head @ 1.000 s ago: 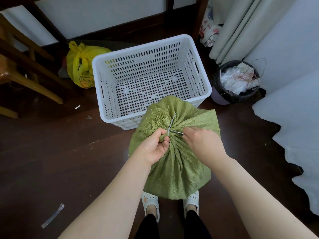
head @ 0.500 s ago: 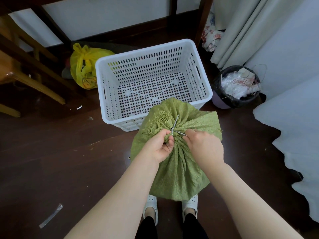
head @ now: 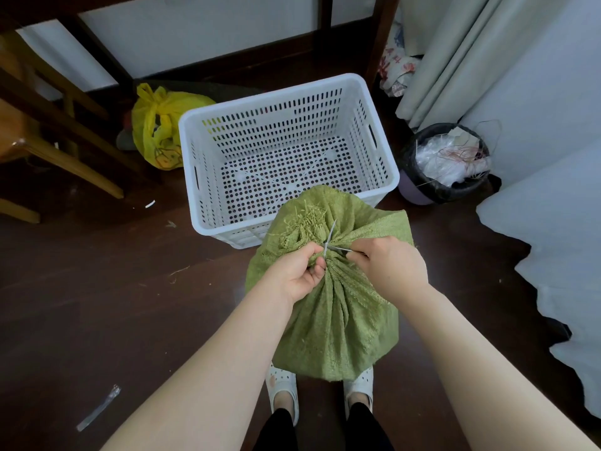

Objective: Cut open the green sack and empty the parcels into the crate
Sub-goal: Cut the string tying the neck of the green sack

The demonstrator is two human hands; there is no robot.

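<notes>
A bulging green woven sack (head: 338, 317) stands on the dark floor in front of my feet, its frayed mouth bunched at the top. My left hand (head: 297, 271) grips the gathered neck of the sack. My right hand (head: 392, 268) holds small scissors (head: 331, 244), whose open blades sit at the tied neck between both hands. A white perforated plastic crate (head: 286, 154) stands just beyond the sack and holds nothing. The parcels are hidden inside the sack.
A yellow plastic bag (head: 159, 131) lies left of the crate. A black-lined waste bin (head: 445, 161) with plastic scraps stands to its right, by a curtain (head: 455, 56). Wooden chair legs (head: 65, 151) are at left. White sheeting (head: 559, 255) covers the floor at right.
Both hands stay at the sack's neck. The scissor blades have shifted slightly against the tie, and the view has tilted so the crate sits lower in frame.
</notes>
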